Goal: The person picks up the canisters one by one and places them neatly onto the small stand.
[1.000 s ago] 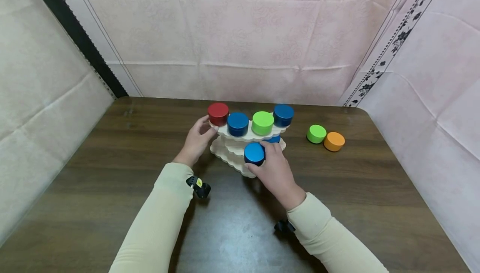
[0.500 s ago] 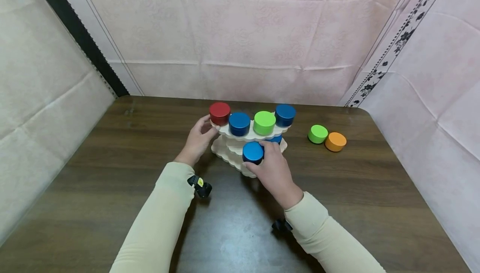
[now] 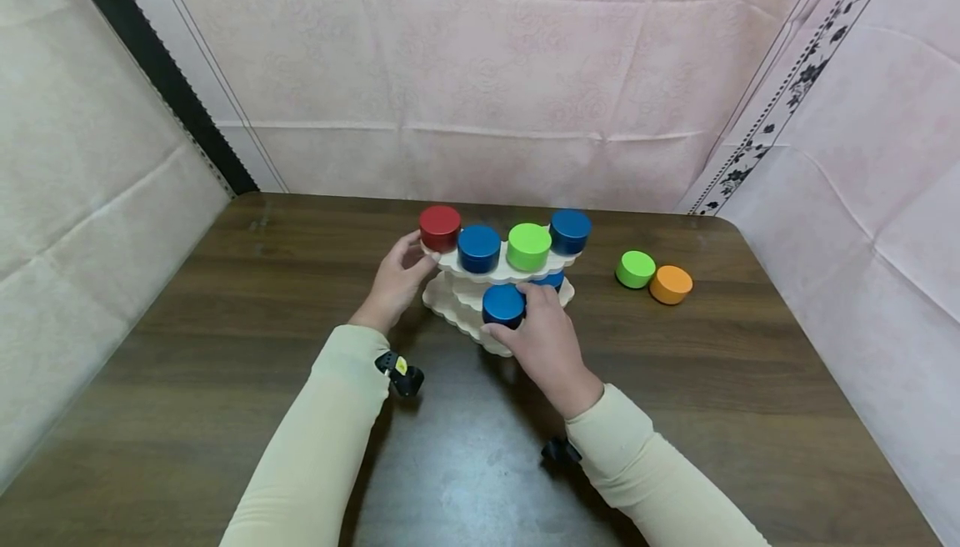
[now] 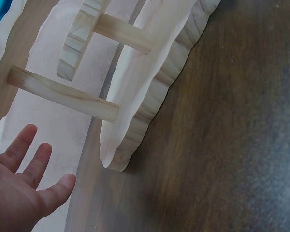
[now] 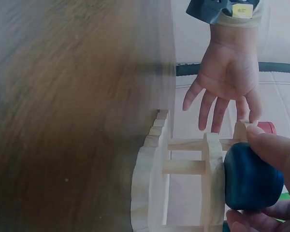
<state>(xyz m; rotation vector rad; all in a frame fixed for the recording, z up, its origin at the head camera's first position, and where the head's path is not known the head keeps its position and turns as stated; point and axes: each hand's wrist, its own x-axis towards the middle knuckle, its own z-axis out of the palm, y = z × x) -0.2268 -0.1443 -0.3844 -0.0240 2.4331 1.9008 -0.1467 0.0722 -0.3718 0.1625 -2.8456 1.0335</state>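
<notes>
A pale wooden tiered stand [image 3: 444, 297] with scalloped edges stands on the table. My right hand [image 3: 551, 343] holds a round blue tin [image 3: 503, 303] between thumb and fingers. In the right wrist view that blue tin [image 5: 253, 179] sits right against the middle tier. At the stand's left, my left hand [image 3: 392, 284] pinches the top tier's edge with thumb and index finger, beside a red tin [image 3: 440, 228]. Its other fingers [image 4: 43, 159] reach out straight in the left wrist view. Along the top tier are also a blue tin [image 3: 479, 248], a green tin [image 3: 529, 248] and another blue tin [image 3: 571, 232].
Another blue tin [image 3: 553, 278] shows partly under the top tier, behind my right hand. To the right, a green tin [image 3: 635, 269] and an orange tin [image 3: 671, 284] sit side by side on the brown table [image 3: 750, 414]. Pale cloth [image 3: 495, 72] hangs behind.
My right hand has shifted slightly left with the blue tin. The left hand stays at the top tier's edge.
</notes>
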